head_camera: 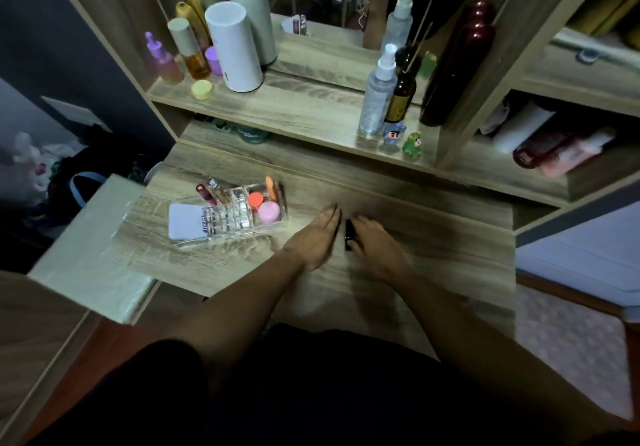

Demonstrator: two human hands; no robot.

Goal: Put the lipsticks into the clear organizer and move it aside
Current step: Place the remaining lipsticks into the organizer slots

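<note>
A dim dressing table of pale wood grain fills the view, with a shelf and mirror behind it crowded with bottles, and a white box lid or board overhanging its left edge. The clear organizer is the landmark here: it sits on the tabletop toward the left, its small front slots mostly bare, which judging by the task is where the lipsticks belong. At its back left corner two lip tubes lean upright in slots. A white compact lies in its left end, and its right end holds an orange cap, a round pink jar and an orange stick.

To the right of the organizer, well apart from it, a black lipstick lies on the wood, end pointing away from the person, between the two hands. The left hand lies flat and open, palm down, fingers stretched together just beside the lipstick; whether it touches it I cannot tell. It holds nothing. The right hand is curled loosely on the far side of the lipstick from the organizer, fingers bent and thumb at the tube's near end, seemingly closing on it, though a firm grip is not clear in this light.

The pick-up seems to be in hand; the organizer has not yet been moved aside.
</note>
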